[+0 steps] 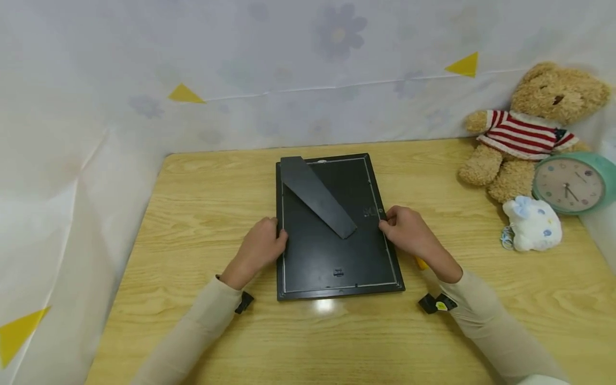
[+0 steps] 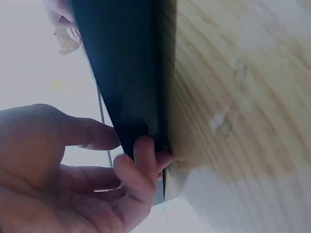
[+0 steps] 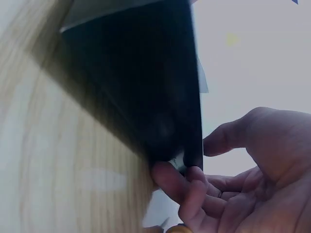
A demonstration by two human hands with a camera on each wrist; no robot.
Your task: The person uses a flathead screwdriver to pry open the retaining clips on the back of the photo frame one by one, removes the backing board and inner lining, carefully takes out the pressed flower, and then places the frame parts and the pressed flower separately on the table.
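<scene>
A black picture frame (image 1: 317, 262) lies back side up at the middle of the wooden table, its stand leg (image 1: 320, 198) slanting across the backing. My left hand (image 1: 260, 243) grips the frame's left edge, thumb on top and fingers curled below the side. On the opposite edge, my right hand (image 1: 409, 230) holds the frame in the same way. In the left wrist view the fingers (image 2: 133, 179) wrap the dark side of the frame. The right wrist view shows curled fingers (image 3: 189, 194) under the frame's edge. The frame's front face is hidden.
Partly under the right forearm is a small yellow-orange item (image 1: 421, 263), mostly hidden. At the right stand a teddy bear (image 1: 529, 128), a green clock (image 1: 570, 184) and a white plush (image 1: 533, 224). A flower-patterned curtain (image 1: 308, 69) borders the table (image 1: 202, 203) at the back.
</scene>
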